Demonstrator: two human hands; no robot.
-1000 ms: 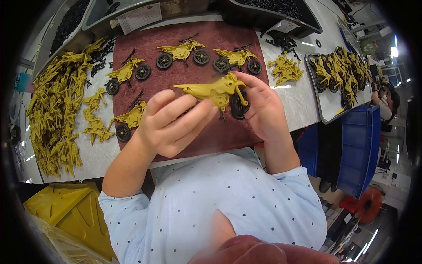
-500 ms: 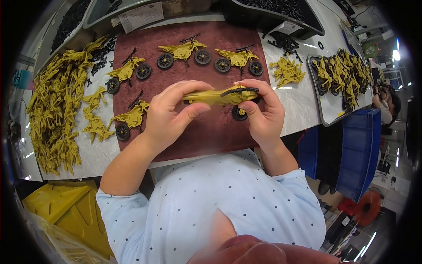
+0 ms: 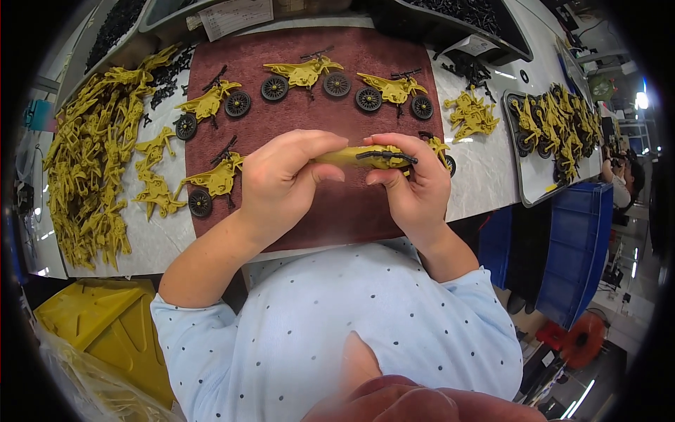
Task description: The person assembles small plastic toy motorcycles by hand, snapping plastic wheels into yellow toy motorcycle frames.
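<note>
Both my hands hold a yellow toy motorcycle (image 3: 383, 156) with black handlebars, seen from above over the cloth. My left hand (image 3: 281, 176) grips its narrow yellow end between thumb and fingers. My right hand (image 3: 416, 184) closes round the handlebar end, hiding part of it. Partly behind the right hand, another toy motorcycle (image 3: 437, 148) lies on the dark red cloth (image 3: 337, 218). Further toy motorcycles lie in an arc: one at the near left (image 3: 216, 177), one at the far left (image 3: 211, 104), one at the far middle (image 3: 304, 72) and one at the far right (image 3: 391, 89).
Left of the cloth lies a large heap of yellow motorcycle bodies (image 3: 91, 169). A tray (image 3: 524, 190) on the right holds piled toy motorcycles. Black bins (image 3: 450, 22) of small parts line the back. Blue crates (image 3: 573, 246) stand beyond the table's right edge.
The held motorcycle and my right thumb have shifted slightly. A motorcycle behind my right hand now shows, while a wheel below the held one is out of sight. The whole view has shifted a little.
</note>
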